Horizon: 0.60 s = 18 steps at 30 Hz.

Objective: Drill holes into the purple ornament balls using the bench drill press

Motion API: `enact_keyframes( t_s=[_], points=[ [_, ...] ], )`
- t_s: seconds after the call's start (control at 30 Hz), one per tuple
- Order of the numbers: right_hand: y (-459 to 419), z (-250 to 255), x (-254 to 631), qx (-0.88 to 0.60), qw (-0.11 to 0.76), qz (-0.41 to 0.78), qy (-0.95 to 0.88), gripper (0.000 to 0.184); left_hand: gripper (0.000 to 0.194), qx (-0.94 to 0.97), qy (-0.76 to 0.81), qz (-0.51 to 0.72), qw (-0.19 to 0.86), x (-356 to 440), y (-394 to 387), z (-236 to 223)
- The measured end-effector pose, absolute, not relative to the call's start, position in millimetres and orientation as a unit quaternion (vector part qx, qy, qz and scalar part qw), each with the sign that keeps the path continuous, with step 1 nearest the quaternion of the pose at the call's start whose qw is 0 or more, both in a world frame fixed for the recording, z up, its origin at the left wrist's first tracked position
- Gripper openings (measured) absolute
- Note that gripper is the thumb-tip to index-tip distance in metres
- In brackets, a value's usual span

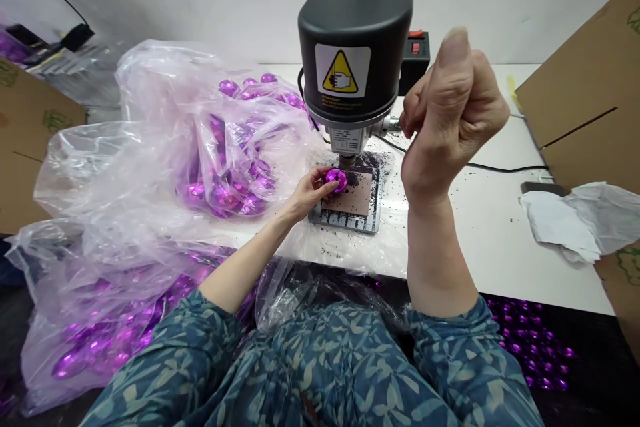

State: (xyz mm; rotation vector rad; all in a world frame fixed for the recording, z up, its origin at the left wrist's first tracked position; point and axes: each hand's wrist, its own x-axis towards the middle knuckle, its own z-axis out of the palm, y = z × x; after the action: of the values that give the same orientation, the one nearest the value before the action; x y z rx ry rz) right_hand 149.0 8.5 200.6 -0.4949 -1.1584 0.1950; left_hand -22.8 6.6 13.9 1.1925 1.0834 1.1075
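My left hand (313, 192) pinches a shiny purple ball (337, 176) between thumb and fingers. Dark spots show on the ball, just under the lower end of a black bench press (356, 20). Beneath it lies a tan board (356, 200) on the grey slotted base plate (373, 221). My right hand (453, 97) is closed in a fist, raised to the right of the press. A metal shaft (394, 124) runs from the press into its fingers; the lever's grip is hidden by the hand.
Clear plastic bags (150, 120) of purple balls (227, 193) cover the left side. Black crumbs surround the base on the white table (480, 233). Cardboard boxes (580, 73) flank it; crumpled white plastic (565, 220) lies right. More purple balls (533, 340) sit below the table's edge.
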Motion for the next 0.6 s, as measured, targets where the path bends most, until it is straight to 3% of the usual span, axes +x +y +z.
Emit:
enact_keyframes(
  t_s=[0.27, 0.6],
  points=[
    [7.8, 201.2, 149.1, -0.222, 0.804, 0.09, -0.544, 0.057, 0.07, 0.567, 0.451, 0.466, 0.509, -14.4, 13.3, 0.6],
    [7.0, 200.1, 149.1, -0.212, 0.808, 0.087, -0.544, 0.056, 0.052, 0.703, 0.463, 0.454, 0.292, -4.1, 3.3, -3.7]
  ],
)
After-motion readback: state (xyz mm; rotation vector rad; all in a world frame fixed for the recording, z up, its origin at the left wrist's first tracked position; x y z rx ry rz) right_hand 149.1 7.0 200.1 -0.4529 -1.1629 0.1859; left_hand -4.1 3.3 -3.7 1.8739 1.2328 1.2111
